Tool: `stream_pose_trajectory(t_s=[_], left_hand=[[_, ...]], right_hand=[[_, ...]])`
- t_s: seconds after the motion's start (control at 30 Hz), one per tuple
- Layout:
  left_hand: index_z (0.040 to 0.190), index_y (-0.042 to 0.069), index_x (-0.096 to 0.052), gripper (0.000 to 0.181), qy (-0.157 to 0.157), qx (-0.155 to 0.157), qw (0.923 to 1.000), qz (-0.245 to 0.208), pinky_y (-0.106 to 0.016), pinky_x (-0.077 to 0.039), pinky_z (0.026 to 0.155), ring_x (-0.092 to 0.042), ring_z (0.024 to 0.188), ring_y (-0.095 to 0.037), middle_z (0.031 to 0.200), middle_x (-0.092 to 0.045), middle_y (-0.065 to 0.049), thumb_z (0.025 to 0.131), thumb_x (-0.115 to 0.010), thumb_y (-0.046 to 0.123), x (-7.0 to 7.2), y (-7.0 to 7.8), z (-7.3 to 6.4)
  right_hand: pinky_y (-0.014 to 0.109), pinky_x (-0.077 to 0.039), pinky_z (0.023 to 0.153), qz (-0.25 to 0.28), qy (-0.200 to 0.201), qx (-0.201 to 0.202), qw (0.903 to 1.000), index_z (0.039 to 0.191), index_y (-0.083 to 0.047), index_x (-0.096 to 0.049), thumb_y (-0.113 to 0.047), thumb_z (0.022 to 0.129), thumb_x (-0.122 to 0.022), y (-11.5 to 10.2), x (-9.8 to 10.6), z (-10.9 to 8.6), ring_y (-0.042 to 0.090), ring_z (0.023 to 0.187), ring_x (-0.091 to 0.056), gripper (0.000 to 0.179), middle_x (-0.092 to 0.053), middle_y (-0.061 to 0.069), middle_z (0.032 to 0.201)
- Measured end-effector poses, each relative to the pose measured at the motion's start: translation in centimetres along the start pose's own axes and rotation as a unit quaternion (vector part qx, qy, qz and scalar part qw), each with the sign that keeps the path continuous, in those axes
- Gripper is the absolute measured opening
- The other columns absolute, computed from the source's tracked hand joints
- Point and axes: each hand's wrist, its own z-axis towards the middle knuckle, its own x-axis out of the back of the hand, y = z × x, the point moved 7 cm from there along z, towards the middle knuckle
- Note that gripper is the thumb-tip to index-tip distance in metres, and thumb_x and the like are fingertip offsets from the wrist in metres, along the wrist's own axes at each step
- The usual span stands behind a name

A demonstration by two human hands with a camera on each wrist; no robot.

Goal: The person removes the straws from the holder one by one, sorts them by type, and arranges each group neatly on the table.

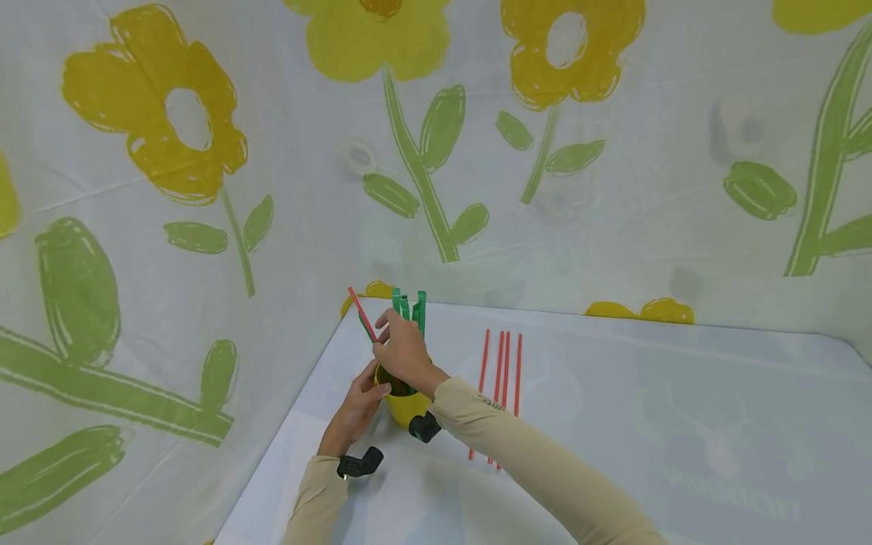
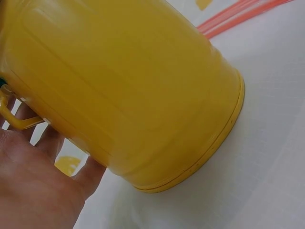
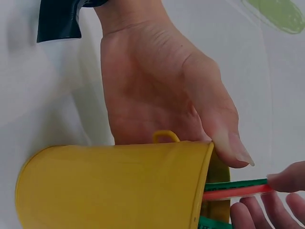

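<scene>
A yellow bucket (image 1: 406,411) with a small loop handle (image 2: 21,123) stands on the white table. My left hand (image 1: 359,406) holds it from the left side, thumb over the rim. Above the opening, my right hand (image 1: 406,350) pinches a red stick (image 3: 238,192) together with a thin green strip (image 3: 238,184). Their lower ends go inside the bucket; their upper ends (image 1: 363,314) slant up to the left. More green strips (image 1: 420,306) rise from the bucket behind the right hand. The bucket's contents are mostly hidden.
Several red sticks (image 1: 507,363) lie side by side on the table (image 1: 647,424), right of the bucket, partly behind my right forearm. A flower-printed cloth (image 1: 300,227) hangs along the table's back and left edges. Each wrist wears a black camera mount (image 1: 361,462).
</scene>
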Motion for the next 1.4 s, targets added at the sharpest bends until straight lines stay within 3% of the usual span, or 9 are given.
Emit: stream_pose_trajectory(t_s=[0.17, 0.4, 0.6, 0.8, 1.13, 1.23, 1.4], left_hand=[[0.150, 0.014, -0.025, 0.068, -0.007, -0.001, 1.0000, -0.004, -0.050, -0.013, 0.113, -0.024, 0.132, -0.029, 0.150, -0.026, -0.009, 0.088, -0.053, 0.012, -0.2, -0.1, -0.1], [0.147, 0.012, -0.029, 0.064, -0.009, -0.007, 0.9999, 0.012, -0.050, -0.016, 0.112, -0.030, 0.127, -0.028, 0.142, -0.035, -0.010, 0.087, -0.054, 0.013, -0.1, 0.1, -0.1], [0.146, 0.011, -0.031, 0.062, -0.011, -0.010, 0.9998, 0.014, -0.046, -0.019, 0.111, -0.035, 0.126, -0.022, 0.140, -0.039, -0.007, 0.089, -0.054, 0.014, 0.0, -0.1, 0.1], [0.147, 0.011, -0.029, 0.062, -0.013, -0.014, 0.9997, 0.014, -0.045, -0.018, 0.111, -0.035, 0.128, -0.018, 0.142, -0.036, -0.006, 0.089, -0.052, 0.013, 0.0, 0.0, 0.0], [0.147, 0.011, -0.029, 0.060, -0.014, -0.015, 0.9995, 0.026, -0.024, -0.032, 0.103, -0.034, 0.128, -0.017, 0.144, -0.033, -0.007, 0.091, -0.049, 0.012, -0.2, 0.1, 0.0], [0.148, 0.011, -0.028, 0.061, -0.017, -0.019, 0.9993, 0.027, -0.023, -0.032, 0.103, -0.034, 0.128, -0.017, 0.145, -0.033, -0.008, 0.090, -0.050, 0.013, -0.2, 0.1, 0.0], [0.148, 0.010, -0.027, 0.063, -0.025, -0.029, 0.9989, 0.024, -0.022, -0.032, 0.103, -0.033, 0.129, -0.017, 0.147, -0.031, -0.008, 0.090, -0.050, 0.014, -0.2, 0.1, 0.0]], right_hand=[[0.023, -0.052, 0.065, 0.016, 0.004, 0.019, 0.9997, 0.103, -0.005, -0.057, -0.006, 0.085, -0.064, 0.0, 0.2, -0.3, 0.013, 0.071, -0.058, 0.020, -0.062, 0.004, 0.083], [0.020, -0.051, 0.067, 0.061, 0.035, 0.064, 0.9955, 0.098, -0.003, -0.059, -0.004, 0.085, -0.064, -0.6, 1.5, -0.5, 0.012, 0.071, -0.058, 0.014, -0.062, 0.004, 0.082], [0.019, -0.051, 0.070, 0.102, 0.058, 0.090, 0.9890, 0.098, -0.003, -0.059, -0.003, 0.084, -0.064, -1.7, 3.4, -0.8, 0.013, 0.072, -0.059, 0.015, -0.062, 0.006, 0.085], [0.024, -0.052, 0.070, 0.126, 0.096, 0.142, 0.9772, 0.100, -0.002, -0.059, -0.002, 0.084, -0.065, -3.2, 6.3, -1.4, 0.018, 0.074, -0.062, 0.016, -0.063, 0.008, 0.086], [0.028, -0.053, 0.075, 0.135, 0.128, 0.133, 0.9735, 0.102, -0.003, -0.061, -0.005, 0.086, -0.065, -3.6, 9.5, -2.0, 0.017, 0.079, -0.062, 0.017, -0.064, 0.007, 0.090], [0.029, -0.053, 0.076, 0.143, 0.138, 0.145, 0.9691, 0.102, -0.002, -0.060, -0.004, 0.085, -0.065, -3.7, 10.3, -2.2, 0.018, 0.079, -0.062, 0.017, -0.064, 0.008, 0.091], [0.035, -0.054, 0.077, 0.162, 0.151, 0.141, 0.9650, 0.103, 0.007, -0.059, 0.002, 0.085, -0.063, -6.0, 12.7, -3.7, 0.029, 0.081, -0.063, 0.019, -0.063, 0.019, 0.092]])
